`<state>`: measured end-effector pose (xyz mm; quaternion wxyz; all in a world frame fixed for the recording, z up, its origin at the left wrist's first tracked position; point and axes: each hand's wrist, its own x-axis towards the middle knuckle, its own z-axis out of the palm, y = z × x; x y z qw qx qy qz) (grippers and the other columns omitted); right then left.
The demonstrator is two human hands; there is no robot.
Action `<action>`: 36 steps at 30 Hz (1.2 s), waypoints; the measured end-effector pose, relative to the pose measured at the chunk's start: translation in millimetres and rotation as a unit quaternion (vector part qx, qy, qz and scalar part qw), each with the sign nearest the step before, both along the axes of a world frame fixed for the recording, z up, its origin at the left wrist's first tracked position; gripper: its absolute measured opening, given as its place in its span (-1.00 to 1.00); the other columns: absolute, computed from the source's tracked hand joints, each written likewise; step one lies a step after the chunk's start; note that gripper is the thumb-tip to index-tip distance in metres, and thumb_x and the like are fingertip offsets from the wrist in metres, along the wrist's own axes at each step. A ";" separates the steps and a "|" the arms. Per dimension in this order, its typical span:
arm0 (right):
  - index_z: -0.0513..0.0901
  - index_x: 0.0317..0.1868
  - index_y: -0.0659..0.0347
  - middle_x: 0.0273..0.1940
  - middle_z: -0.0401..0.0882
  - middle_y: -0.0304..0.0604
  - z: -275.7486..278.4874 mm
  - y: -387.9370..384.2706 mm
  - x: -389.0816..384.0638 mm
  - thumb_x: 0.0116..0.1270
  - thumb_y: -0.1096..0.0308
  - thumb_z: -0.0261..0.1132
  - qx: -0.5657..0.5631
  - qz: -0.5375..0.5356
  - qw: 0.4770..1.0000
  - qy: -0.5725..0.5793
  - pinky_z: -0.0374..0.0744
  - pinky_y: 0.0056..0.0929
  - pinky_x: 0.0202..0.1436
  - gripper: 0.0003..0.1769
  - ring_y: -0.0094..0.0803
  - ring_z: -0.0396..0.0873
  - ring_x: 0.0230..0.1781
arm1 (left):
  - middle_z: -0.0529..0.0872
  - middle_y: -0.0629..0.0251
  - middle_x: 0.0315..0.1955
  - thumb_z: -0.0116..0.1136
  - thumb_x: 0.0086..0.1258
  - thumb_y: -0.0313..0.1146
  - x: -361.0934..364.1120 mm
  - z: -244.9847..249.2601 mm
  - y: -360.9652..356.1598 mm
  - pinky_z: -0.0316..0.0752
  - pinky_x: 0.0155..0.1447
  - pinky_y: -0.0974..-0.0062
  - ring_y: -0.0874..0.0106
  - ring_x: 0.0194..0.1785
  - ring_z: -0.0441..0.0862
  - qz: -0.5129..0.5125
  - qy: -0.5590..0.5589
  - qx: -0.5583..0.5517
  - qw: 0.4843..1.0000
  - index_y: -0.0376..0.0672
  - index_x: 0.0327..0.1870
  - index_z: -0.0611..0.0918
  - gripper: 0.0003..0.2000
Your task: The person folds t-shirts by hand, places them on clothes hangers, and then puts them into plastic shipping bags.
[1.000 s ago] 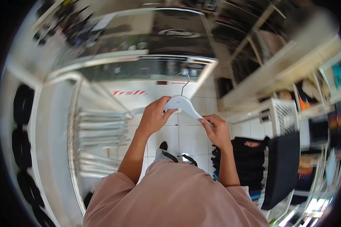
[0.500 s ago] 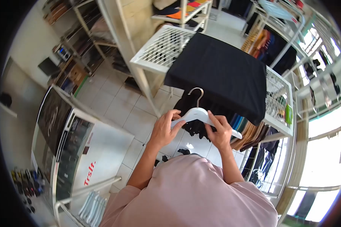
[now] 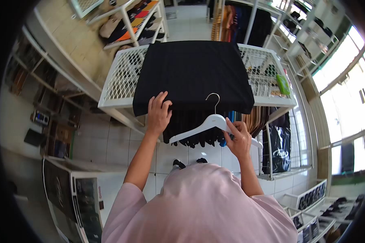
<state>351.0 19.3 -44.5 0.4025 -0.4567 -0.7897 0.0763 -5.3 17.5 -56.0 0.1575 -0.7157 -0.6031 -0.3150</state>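
Note:
A white clothes hanger (image 3: 202, 125) with a metal hook is pinched at its right shoulder by my right hand (image 3: 239, 139). It hangs in front of the rack, its hook pointing up and overlapping the front edge of a black garment (image 3: 194, 73). That garment lies spread flat over the rack's mesh top. My left hand (image 3: 159, 112) is off the hanger, fingers apart, its fingertips right at the garment's front left edge.
Beneath the white mesh-topped rack (image 3: 119, 77) hang several dark and brown clothes (image 3: 260, 119). A green packet (image 3: 282, 84) lies on the mesh at the right. A black printed bag (image 3: 280, 150) hangs lower right, and shelves of folded clothes (image 3: 140, 20) stand behind.
My left hand has let go of the hanger and moved left and up to the black garment's edge. The right hand keeps the hanger. The view has turned and now faces the rack squarely.

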 end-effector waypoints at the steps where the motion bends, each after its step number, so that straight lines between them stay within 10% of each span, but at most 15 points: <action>1: 0.85 0.32 -0.03 -0.10 0.65 -0.16 0.7 -5.3 -1.6 0.13 0.49 0.67 -0.011 -0.011 1.000 0.000 0.69 -0.26 -0.25 -0.33 -0.31 0.67 -0.34 | 0.55 0.15 0.47 0.53 0.21 -0.55 -2.8 1.5 0.0 0.35 0.65 -0.12 0.07 0.62 0.44 -0.012 0.001 -0.003 1.000 -0.05 0.09 0.58 -0.55; 19: 0.84 0.28 -0.01 -0.11 0.72 -0.32 -9.1 -19.5 -70.8 0.22 0.33 0.65 0.085 0.093 0.988 -0.085 0.62 -0.26 -0.10 -0.43 -0.32 0.69 -0.18 | 0.86 0.02 0.09 0.16 0.53 -0.42 -24.2 62.6 2.8 0.66 0.33 0.07 0.03 0.17 0.81 -0.100 -0.132 0.000 0.986 -0.25 0.29 0.74 -0.63; 36: 0.70 0.04 0.16 -0.01 0.63 -0.01 50.1 47.0 -40.6 0.27 0.31 0.66 0.024 -0.172 0.985 -0.007 0.69 0.02 -0.03 -0.59 0.09 0.73 -0.08 | 0.67 0.16 0.46 0.21 0.59 -0.45 -27.0 71.0 -20.9 0.32 0.70 -0.11 0.09 0.56 0.54 -0.069 -0.050 -0.093 0.992 -0.10 0.52 0.64 -0.52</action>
